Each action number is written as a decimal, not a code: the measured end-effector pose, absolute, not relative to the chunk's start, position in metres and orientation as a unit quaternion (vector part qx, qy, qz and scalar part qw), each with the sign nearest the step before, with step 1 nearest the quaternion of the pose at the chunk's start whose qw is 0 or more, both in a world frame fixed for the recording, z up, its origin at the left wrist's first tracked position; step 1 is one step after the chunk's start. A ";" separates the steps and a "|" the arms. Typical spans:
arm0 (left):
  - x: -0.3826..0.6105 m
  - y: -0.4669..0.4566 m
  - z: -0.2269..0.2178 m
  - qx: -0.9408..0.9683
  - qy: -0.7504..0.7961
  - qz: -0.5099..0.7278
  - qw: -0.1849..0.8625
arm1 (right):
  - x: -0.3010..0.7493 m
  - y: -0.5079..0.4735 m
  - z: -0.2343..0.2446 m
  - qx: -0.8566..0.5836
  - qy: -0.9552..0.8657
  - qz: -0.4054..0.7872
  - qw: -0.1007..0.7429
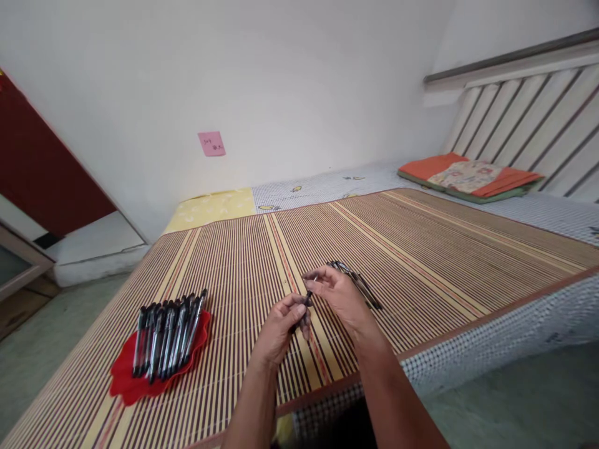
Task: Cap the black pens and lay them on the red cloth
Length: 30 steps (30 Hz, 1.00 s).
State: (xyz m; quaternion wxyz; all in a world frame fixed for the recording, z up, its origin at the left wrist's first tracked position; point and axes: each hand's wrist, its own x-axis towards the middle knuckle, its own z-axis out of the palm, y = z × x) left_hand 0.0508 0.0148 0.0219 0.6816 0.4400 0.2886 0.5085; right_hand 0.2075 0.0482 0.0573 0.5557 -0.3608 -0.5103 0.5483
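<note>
My left hand (pixel 282 329) and my right hand (pixel 337 294) meet over the striped bamboo mat (pixel 421 249), and together they pinch a small dark pen (pixel 307 300) between their fingertips. Just behind my right hand several more dark pens (pixel 362 285) lie loose on the mat. Left of my hands a red scalloped tray (pixel 126 380) holds a row of several black and silver pens (pixel 167 333).
The mat covers a bed with a checked sheet (pixel 491 349). A folded orange cushion (pixel 468 176) lies at the far right by a slatted headboard (pixel 528 118). A pink note (pixel 211 143) sticks to the white wall. Grey floor lies to the left and right.
</note>
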 end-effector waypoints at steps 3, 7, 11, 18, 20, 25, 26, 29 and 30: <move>0.051 0.015 0.021 0.436 0.282 0.519 0.679 | 0.207 0.048 0.055 -0.329 -0.508 0.567 0.558; 0.050 0.017 0.018 0.437 0.279 0.518 0.681 | 0.208 0.048 0.053 -0.329 -0.492 0.577 0.564; 0.050 0.018 0.016 0.444 0.273 0.512 0.683 | 0.206 0.047 0.056 -0.355 -0.461 0.580 0.570; 0.051 0.017 0.015 0.440 0.273 0.514 0.684 | 0.210 0.047 0.058 -0.341 -0.490 0.581 0.553; 0.051 0.017 0.015 0.444 0.273 0.513 0.682 | 0.210 0.047 0.058 -0.352 -0.492 0.579 0.547; 0.052 0.017 0.018 0.449 0.285 0.504 0.680 | 0.210 0.047 0.059 -0.371 -0.472 0.575 0.556; 0.052 0.017 0.018 0.447 0.289 0.504 0.681 | 0.210 0.047 0.058 -0.365 -0.475 0.574 0.558; 0.052 0.017 0.020 0.445 0.294 0.504 0.680 | 0.212 0.048 0.056 -0.344 -0.486 0.580 0.556; 0.052 0.017 0.020 0.445 0.294 0.505 0.679 | 0.213 0.049 0.055 -0.341 -0.490 0.581 0.554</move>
